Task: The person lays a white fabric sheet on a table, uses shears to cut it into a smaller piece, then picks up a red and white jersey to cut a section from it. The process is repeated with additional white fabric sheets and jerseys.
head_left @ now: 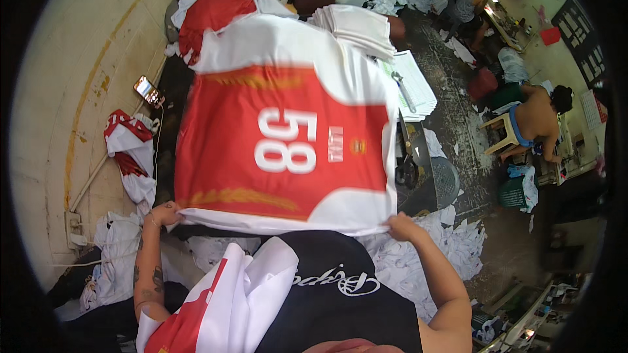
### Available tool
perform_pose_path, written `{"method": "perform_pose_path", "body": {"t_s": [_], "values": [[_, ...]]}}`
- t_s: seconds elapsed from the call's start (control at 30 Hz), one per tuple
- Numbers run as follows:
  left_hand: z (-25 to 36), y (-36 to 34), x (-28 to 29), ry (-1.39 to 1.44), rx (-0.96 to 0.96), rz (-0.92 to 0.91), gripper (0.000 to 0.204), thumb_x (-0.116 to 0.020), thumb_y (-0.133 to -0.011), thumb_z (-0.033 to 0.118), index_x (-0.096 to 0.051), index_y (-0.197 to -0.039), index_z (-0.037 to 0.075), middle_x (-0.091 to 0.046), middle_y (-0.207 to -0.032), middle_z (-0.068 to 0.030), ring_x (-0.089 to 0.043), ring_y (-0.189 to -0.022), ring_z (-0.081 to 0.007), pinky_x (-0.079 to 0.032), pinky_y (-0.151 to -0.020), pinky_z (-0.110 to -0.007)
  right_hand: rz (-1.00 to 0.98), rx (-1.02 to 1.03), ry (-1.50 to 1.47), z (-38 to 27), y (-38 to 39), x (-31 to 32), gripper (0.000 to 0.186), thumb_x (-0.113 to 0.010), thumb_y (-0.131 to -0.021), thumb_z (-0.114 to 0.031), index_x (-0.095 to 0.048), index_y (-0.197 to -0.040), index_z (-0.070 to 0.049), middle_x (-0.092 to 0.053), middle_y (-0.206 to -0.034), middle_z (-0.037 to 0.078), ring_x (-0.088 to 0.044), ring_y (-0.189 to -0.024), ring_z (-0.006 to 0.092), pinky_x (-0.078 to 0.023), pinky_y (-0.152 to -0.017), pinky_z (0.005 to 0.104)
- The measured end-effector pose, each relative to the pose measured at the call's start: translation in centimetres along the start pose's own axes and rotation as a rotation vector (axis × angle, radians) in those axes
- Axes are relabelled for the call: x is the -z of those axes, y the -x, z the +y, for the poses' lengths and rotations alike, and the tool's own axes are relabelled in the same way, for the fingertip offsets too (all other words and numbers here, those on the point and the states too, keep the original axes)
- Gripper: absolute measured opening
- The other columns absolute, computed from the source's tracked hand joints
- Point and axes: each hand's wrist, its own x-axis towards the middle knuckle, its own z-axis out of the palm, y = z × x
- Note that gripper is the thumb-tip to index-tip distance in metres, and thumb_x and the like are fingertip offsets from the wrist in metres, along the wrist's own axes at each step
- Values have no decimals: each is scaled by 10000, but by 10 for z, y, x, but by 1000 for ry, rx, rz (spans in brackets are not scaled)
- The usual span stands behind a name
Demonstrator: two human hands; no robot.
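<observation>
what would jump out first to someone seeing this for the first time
A big red and white jersey panel with a white number fills the middle, spread flat, with the left hand and right hand gripping its near corners. Behind it sits a stack of folded white fabric. White fabric scraps litter the floor at lower right.
</observation>
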Motion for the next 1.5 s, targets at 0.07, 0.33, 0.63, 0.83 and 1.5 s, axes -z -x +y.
{"method": "perform_pose_path", "body": {"t_s": [0.07, 0.33, 0.63, 0.83, 1.5], "values": [[-11, 15, 4, 191, -105, -286, 560, -808, -875, 379, -726, -1345, 85, -754, -1258, -132, -713, -1113, -263, -548, -1019, -388, -160, 142, -62, 16, -4, -7, 356, -752, -899, -276, -784, -1244, -193, -780, -1117, 155, -699, -1027, 357, -551, -962, 483], [19, -28, 61, 1495, -550, 547, 1209, -819, -874, 562, -64, -1722, 145, -216, -1748, -132, -306, -1571, -199, -276, -1285, -453, 556, 715, -1827, 115, -66, 134, 552, -705, -995, -220, -528, -1479, -23, -641, -1408, 130, -660, -1224, 225, -537, -1053, 401], [-25, -10, 47, 1421, -308, 815, 76, -725, -996, 181, -686, -971, 121, -617, -804, 62, -561, -691, -65, -450, -615, -247, 572, 245, -1319, 138, -16, 184, 71, -718, -930, -126, -654, -961, -126, -698, -932, 0, -650, -867, 121, -509, -791, 286], [0, 77, 162, 1095, -499, 824, 323, -658, -1074, 242, -666, -1251, -28, -742, -1078, -43, -660, -938, -104, -528, -878, -277, 634, 259, -1007, 95, 19, 278, 257, -691, -1021, -331, -677, -1039, -76, -708, -916, 53, -704, -856, 149, -590, -752, 335], [-136, 181, 310, 1013, -291, 1719, 571, -582, -1106, 449, -615, -1436, -16, -679, -1323, -92, -611, -1213, -165, -464, -1069, -301, 1326, 686, -714, 76, 74, 349, 327, -538, -1107, -215, -684, -1257, 35, -689, -1050, 27, -614, -942, 127, -515, -860, 291]]}}
